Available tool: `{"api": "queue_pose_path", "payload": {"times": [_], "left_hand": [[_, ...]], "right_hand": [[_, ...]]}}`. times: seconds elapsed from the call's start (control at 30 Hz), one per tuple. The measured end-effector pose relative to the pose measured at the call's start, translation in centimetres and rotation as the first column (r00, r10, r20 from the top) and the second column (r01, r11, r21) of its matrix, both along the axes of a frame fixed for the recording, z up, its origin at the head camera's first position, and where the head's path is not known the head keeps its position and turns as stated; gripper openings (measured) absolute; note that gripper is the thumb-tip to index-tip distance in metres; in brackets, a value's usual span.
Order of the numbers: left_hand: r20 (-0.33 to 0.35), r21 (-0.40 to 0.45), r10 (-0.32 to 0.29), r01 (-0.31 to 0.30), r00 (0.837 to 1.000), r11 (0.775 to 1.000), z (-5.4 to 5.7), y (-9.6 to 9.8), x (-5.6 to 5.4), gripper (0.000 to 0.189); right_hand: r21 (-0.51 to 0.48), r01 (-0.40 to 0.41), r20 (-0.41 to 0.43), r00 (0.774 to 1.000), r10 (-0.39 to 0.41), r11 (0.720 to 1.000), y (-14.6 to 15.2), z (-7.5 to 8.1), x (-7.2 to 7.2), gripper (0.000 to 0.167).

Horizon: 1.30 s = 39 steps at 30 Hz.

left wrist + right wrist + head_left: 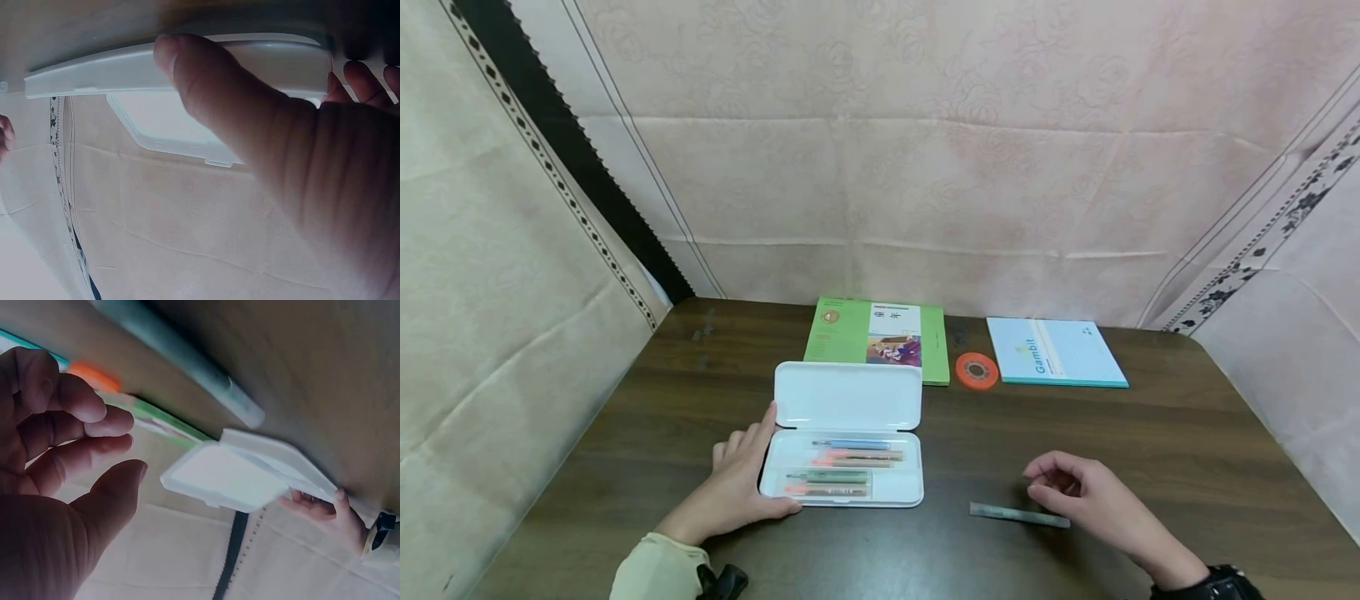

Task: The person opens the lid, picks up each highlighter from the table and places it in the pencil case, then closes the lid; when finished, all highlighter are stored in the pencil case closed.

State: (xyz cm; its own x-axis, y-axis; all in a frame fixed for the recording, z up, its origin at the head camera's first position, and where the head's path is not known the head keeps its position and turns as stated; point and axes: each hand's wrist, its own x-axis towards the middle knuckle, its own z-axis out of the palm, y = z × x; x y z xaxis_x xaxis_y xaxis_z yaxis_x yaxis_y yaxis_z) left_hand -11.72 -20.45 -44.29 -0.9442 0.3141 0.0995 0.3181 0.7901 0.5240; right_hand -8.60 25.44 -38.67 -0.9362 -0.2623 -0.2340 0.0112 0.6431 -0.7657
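A white pencil case (847, 503) stands on the table with its lid (847, 396) raised. Several pens and markers (842, 477) in blue, pink, tan and green lie inside. My left hand (737, 475) grips the case at its left side, the thumb along the front wall and the fingers by the left edge. In the left wrist view the thumb (212, 81) presses on the white wall. A grey-green pen (1019, 515) lies on the table to the right. Just beside and above it is my right hand (1086, 496), fingers loosely bent, holding nothing.
Behind the case lies a green book (842, 329), partly covered by the lid. An orange-red disc (977, 371) lies right of it, then a light blue notebook (1056, 352). Pale cloth (925, 183) hangs around the brown table (662, 417).
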Motion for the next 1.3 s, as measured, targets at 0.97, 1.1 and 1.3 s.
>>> {"api": "queue_pose_path", "payload": {"times": [0.97,1.1,1.3], "left_hand": [[-0.009,0.004,-0.005,0.005,1.000,1.000,-0.1,-0.1,-0.1,0.132],[-0.016,0.004,-0.006,0.006,1.000,1.000,-0.2,-0.1,-0.1,0.132],[0.000,0.012,-0.005,0.005,1.000,1.000,-0.1,-0.1,-0.1,0.132]], "right_hand": [[0.126,-0.055,-0.162,0.984,0.076,0.991,3.3,-3.6,2.5,0.009],[0.120,-0.055,-0.155,0.985,0.073,0.991,3.2,-3.5,2.5,0.008],[0.118,-0.062,-0.168,0.982,0.081,0.991,3.3,-3.5,2.5,0.009]]}}
